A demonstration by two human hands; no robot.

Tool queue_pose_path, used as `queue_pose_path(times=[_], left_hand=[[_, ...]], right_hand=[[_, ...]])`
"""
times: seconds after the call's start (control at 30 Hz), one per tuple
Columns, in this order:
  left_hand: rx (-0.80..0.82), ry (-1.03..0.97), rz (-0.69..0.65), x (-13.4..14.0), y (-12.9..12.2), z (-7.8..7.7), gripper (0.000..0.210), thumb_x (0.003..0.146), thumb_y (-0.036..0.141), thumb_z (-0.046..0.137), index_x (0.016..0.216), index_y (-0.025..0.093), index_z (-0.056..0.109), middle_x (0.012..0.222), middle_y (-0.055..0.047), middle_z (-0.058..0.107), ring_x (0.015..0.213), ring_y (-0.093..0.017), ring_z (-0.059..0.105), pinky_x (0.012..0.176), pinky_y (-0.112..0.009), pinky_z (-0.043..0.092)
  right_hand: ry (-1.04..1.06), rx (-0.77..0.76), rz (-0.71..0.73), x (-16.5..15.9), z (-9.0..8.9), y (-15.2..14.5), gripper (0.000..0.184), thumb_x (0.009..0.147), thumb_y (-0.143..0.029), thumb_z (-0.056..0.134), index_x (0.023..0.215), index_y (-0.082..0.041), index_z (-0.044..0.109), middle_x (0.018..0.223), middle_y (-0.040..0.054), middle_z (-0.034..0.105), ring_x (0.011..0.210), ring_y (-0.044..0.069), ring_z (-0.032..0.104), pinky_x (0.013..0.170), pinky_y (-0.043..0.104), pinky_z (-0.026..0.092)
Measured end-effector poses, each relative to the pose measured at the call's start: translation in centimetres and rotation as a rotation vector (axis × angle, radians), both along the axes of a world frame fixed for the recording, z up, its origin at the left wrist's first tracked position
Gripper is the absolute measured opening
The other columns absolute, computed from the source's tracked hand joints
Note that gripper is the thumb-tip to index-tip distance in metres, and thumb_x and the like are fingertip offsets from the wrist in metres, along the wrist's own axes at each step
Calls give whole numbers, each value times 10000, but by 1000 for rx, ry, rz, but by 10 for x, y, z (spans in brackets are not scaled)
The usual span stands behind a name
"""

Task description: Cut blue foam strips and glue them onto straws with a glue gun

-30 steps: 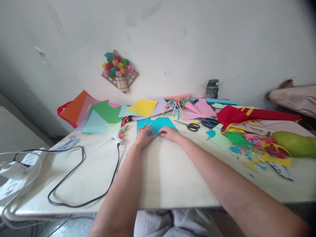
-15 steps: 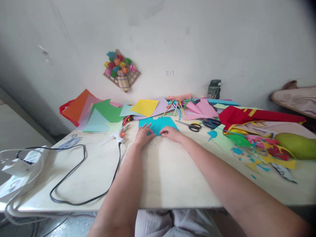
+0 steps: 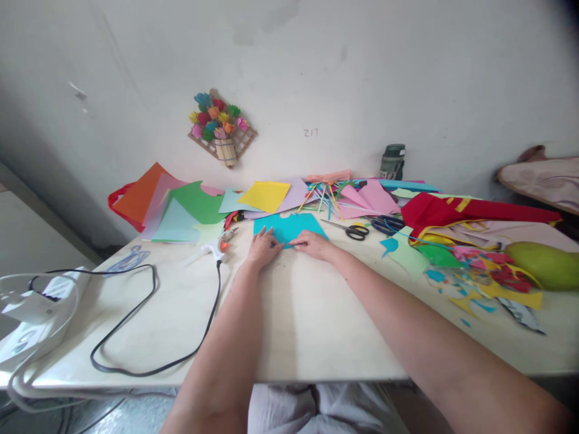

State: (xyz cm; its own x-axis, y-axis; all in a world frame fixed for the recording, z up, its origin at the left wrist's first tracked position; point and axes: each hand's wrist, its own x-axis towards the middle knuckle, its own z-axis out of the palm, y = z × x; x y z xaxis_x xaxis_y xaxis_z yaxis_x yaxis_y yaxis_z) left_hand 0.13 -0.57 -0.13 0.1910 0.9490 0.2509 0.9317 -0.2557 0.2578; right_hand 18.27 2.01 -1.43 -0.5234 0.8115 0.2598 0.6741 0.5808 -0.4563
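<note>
A sheet of blue paper (image 3: 294, 226) with a cut-out far edge lies flat on the table in front of me. My left hand (image 3: 263, 248) rests on its near left part, fingers spread and pressing the sheet down. At the near edge, my right hand (image 3: 313, 245) has its fingers and thumb drawn together on the paper, pointing toward the left hand. The fingertips of both hands are close but apart. Black-handled scissors (image 3: 357, 232) lie just right of the sheet. To the left is a white glue gun (image 3: 216, 250) with an orange trigger.
Coloured paper sheets (image 3: 199, 202) and thin paper sticks (image 3: 323, 199) line the wall. Paper scraps (image 3: 465, 286), red cloth (image 3: 452, 211) and a green mango-like fruit (image 3: 547, 265) are at right. A black cord (image 3: 154, 295) loops toward a power strip (image 3: 31, 331). A bottle (image 3: 392, 163) stands behind.
My right hand has shifted slightly left along the paper's near edge, and its fingers look straighter. The left hand has hardly moved.
</note>
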Motion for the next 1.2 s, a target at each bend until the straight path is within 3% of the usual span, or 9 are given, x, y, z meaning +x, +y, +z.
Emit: queue_pose_path(times=[0.43,0.73,0.87,1.03,1.2], left_hand=[[-121,28,138,6,0,3,284,722,450,457,727,204,598,1344,-29,339,1279,-260,130,1000,-464,121],[-51,33,234,5,1,0,255,684,438,507,784,211,569,1373,-39,281,1289,-276,47,1011,-442,104],[-35,50,222,7,-1,2,257,703,393,500,889,224,548,1371,-32,286,1287,-288,41,1010,-465,98],[84,151,134,17,-5,1,302,729,211,437,1019,237,520,1366,-4,298,1292,-248,-15,1025,-462,33],[129,187,121,25,-7,-4,390,748,272,403,1126,225,485,1371,-16,288,1289,-235,-63,1033,-440,-24]], right_hand=[[-91,142,35,1,-8,-2,275,786,-340,487,1003,-255,634,987,61,521,852,149,482,779,255,363],[-160,186,57,1,-1,-13,310,805,-408,438,1065,-324,586,971,58,479,888,183,431,796,292,334],[-204,202,67,0,5,-18,301,812,-400,429,1046,-317,600,950,64,474,875,185,424,776,289,336],[-227,212,63,-2,6,-19,308,819,-398,415,1044,-306,605,967,75,477,880,193,416,774,294,331],[-223,257,72,-3,4,-18,308,820,-414,407,1014,-306,621,930,71,479,844,184,413,736,285,335]])
